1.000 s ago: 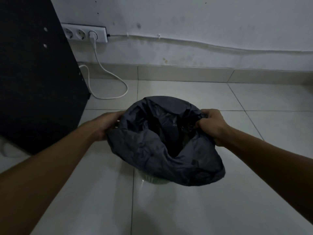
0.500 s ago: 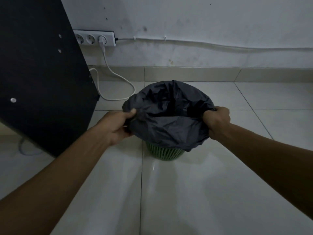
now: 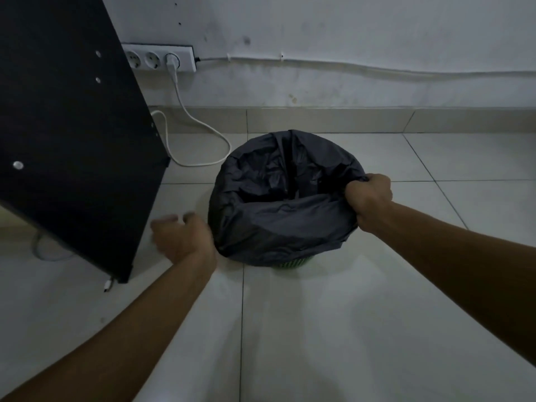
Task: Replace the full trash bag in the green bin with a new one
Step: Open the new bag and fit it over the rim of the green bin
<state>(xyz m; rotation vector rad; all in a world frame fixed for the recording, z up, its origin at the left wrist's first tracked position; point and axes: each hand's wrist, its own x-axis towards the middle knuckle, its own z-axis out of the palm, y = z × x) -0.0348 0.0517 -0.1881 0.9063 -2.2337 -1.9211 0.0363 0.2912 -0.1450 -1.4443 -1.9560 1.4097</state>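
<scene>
A black trash bag [image 3: 278, 221] lines the green bin [image 3: 293, 264], its mouth spread open and folded down over the rim so that only a strip of green mesh shows at the bottom. My right hand [image 3: 369, 197] grips a bunch of the bag's edge at the right side of the rim. My left hand [image 3: 181, 237] hovers just left of the bag, blurred, fingers loosely curled and holding nothing.
A dark cabinet panel [image 3: 66, 126] stands at the left. A white power strip [image 3: 159, 58] is on the wall, with a white cord [image 3: 200, 140] looping over the tiled floor [image 3: 319, 329] behind the bin. A small plug end [image 3: 108, 285] lies near the cabinet's foot.
My left hand has let go of the bag's left edge and moved down and to the left. The bag now sits lower over the bin's rim. My right hand keeps its grip.
</scene>
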